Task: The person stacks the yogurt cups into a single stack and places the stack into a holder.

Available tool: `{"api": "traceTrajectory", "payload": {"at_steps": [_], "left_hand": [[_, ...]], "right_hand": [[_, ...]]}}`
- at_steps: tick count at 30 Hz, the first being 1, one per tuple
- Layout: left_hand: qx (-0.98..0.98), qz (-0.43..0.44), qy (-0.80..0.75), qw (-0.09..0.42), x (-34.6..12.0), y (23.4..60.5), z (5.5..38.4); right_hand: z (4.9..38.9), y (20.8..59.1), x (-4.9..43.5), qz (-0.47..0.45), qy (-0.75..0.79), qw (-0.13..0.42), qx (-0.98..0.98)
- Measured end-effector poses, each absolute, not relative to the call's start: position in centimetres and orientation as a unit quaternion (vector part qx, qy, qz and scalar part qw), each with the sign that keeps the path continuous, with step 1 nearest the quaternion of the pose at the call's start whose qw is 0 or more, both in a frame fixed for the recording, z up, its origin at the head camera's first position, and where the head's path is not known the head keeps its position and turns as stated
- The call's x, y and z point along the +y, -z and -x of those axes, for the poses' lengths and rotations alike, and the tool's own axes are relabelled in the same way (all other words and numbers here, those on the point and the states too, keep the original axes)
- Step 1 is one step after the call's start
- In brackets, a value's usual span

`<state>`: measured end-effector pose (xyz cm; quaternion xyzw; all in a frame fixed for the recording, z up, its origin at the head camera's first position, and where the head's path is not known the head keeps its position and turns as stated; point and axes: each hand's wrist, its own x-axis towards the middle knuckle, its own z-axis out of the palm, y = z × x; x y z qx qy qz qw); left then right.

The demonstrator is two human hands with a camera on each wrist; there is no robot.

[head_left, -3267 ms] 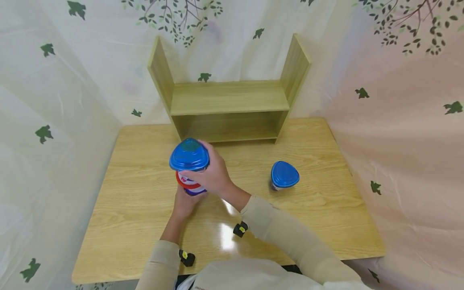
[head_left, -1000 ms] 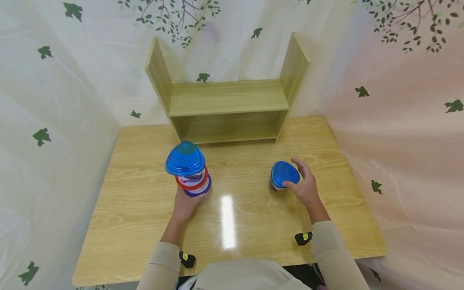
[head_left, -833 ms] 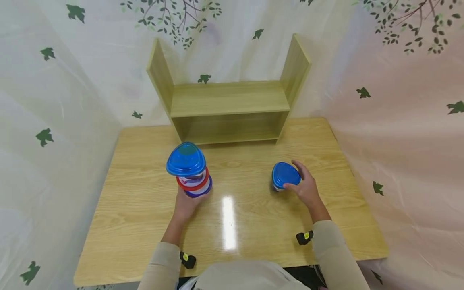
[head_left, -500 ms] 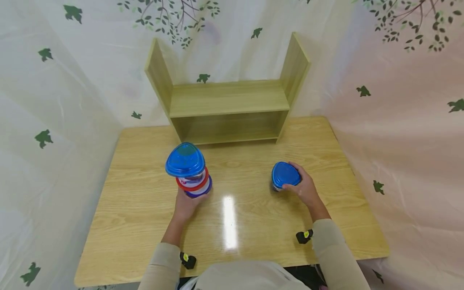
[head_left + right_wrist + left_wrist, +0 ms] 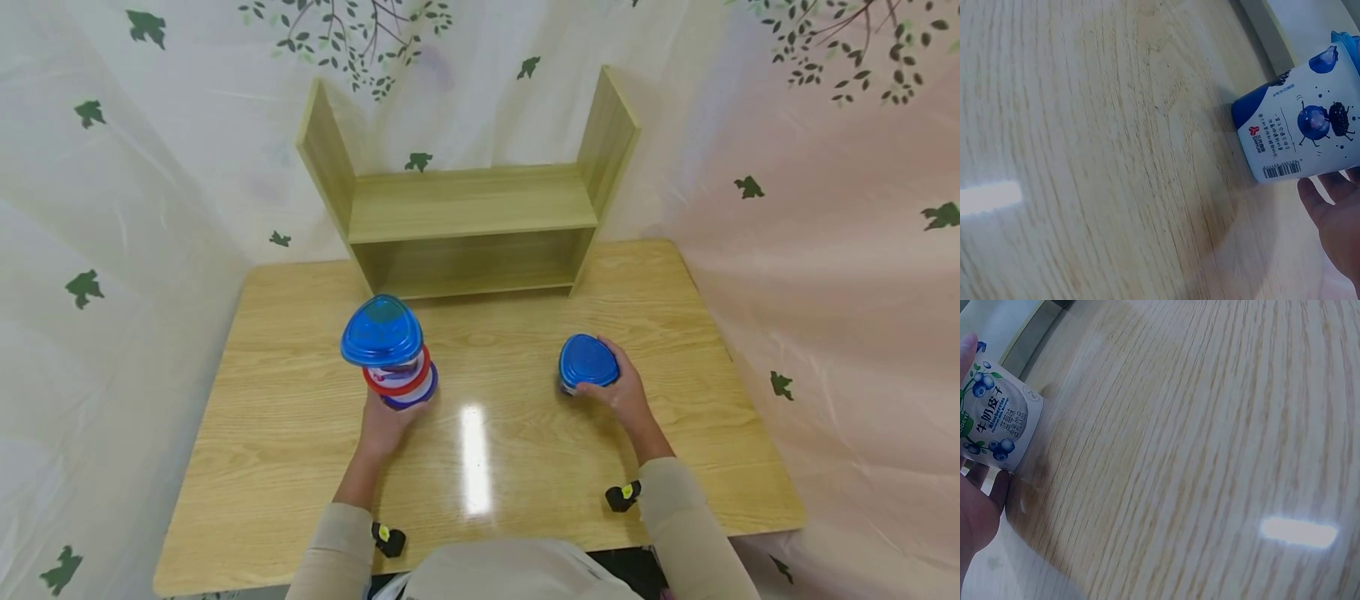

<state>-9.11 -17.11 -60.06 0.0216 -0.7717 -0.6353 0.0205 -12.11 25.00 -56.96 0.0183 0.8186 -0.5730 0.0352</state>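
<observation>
On the table's left side my left hand (image 5: 384, 425) grips the lowest of three stacked yogurt tubs. That tub has a purple rim (image 5: 412, 402), the middle one a red rim (image 5: 395, 390), and a blue lid (image 5: 381, 331) tops the stack. In the left wrist view, blueberries are printed on the white yogurt tub (image 5: 1007, 419) beside my fingers. To the right, my right hand (image 5: 628, 398) curls its thumb and fingers round a single upright yogurt tub (image 5: 587, 361) with a blue lid. The right wrist view shows its blue-and-white side, standing at table level.
A two-level wooden shelf (image 5: 472, 202) stands at the table's back, just behind the stack. Both hands work on a light wood table (image 5: 517, 467) with a bright glare streak near its middle. A printed curtain (image 5: 180, 208) surrounds the back and sides.
My right hand has left the stack, crossed to the right and closed its fingers round the blue-lidded yogurt tub. My left hand has stayed at the base of the stack.
</observation>
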Motion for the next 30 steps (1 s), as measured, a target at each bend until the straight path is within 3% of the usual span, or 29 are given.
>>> {"api": "traceTrajectory", "payload": {"at_steps": [20,30], "left_hand": [[-0.772,-0.018,0.635,0.027,-17.2,60.1,9.5],[-0.768,-0.011,0.64,0.021,-17.3,60.3,9.4]], "right_hand": [[12.1,57.3,22.6,-0.084,0.579,0.017,0.811],[12.3,53.2,19.5,-0.119,0.6,0.014,0.791]]}}
